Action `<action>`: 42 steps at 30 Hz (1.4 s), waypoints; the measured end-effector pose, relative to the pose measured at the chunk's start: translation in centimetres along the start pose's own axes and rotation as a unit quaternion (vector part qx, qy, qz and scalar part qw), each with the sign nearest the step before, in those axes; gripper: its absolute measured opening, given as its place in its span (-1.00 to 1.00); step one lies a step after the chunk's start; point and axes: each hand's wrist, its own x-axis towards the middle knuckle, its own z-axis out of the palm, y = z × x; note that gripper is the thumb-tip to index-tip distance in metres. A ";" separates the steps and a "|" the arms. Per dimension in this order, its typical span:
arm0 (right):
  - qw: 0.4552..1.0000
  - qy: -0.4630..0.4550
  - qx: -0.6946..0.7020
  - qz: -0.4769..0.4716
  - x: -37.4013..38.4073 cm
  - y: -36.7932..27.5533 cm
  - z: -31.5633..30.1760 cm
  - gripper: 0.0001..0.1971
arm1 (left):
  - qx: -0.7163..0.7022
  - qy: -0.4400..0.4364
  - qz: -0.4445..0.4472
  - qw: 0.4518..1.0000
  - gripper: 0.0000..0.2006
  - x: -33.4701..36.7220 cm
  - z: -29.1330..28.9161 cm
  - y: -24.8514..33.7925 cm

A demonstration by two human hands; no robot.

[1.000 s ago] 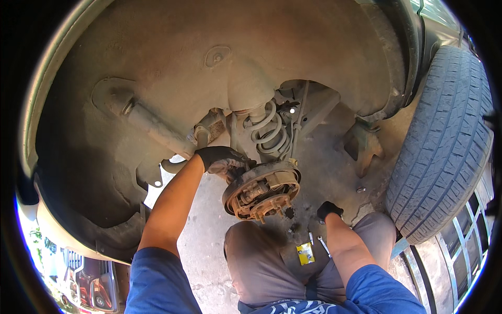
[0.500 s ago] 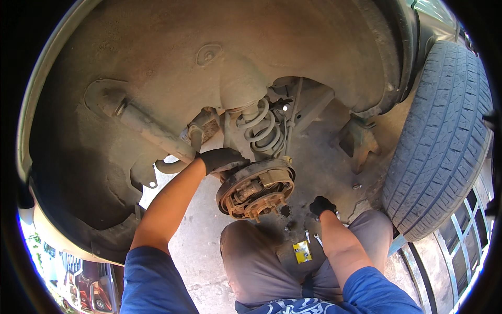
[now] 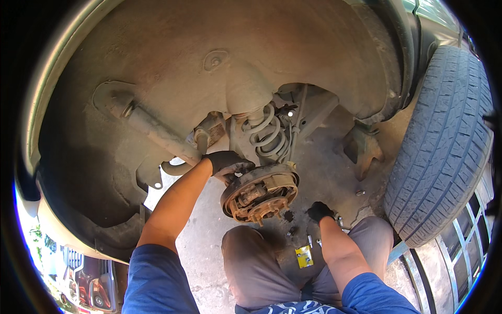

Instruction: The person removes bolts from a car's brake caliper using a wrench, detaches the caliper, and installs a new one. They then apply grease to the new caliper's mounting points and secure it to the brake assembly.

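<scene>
While the gloved left hand [image 3: 226,163] grips the upper rim of the rusty brake assembly [image 3: 260,192] beneath the coil spring [image 3: 265,132] in the wheel well, the gloved right hand [image 3: 319,211] rests curled on the concrete ground [image 3: 334,172] near small bolts [image 3: 340,222]; its grasp cannot be told.

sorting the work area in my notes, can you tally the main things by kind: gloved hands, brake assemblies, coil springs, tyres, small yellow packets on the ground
gloved hands: 2 (left hand, right hand)
brake assembly: 1
coil spring: 1
tyre: 1
yellow packet: 1
total: 6
</scene>
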 end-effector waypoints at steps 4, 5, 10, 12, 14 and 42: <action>1.000 0.003 0.004 -0.017 0.6 0.2 0.2 -0.49 | -0.228 -0.012 -0.187 0.955 -0.54 0.4 -0.1 0.7; 1.000 0.010 0.003 -0.022 0.6 0.2 0.2 -0.49 | -0.339 0.021 -0.217 0.915 -0.56 0.3 0.0 0.9; 0.997 0.060 0.027 -0.046 0.2 -0.1 0.7 -0.57 | -0.654 0.026 -0.276 0.703 -0.61 -0.5 0.4 0.1; 0.994 0.082 0.031 -0.065 0.1 -0.1 0.7 -0.60 | -0.542 0.000 -0.204 0.815 -0.49 0.0 0.8 -0.9; 0.994 0.073 0.029 -0.072 0.2 -0.1 0.6 -0.61 | -0.365 -0.059 -0.139 0.919 -0.39 0.8 0.8 -1.7; 0.976 0.113 0.011 -0.186 4.0 1.4 2.7 -0.65 | -0.684 -0.025 -0.252 0.684 -0.53 -0.5 -0.1 -0.9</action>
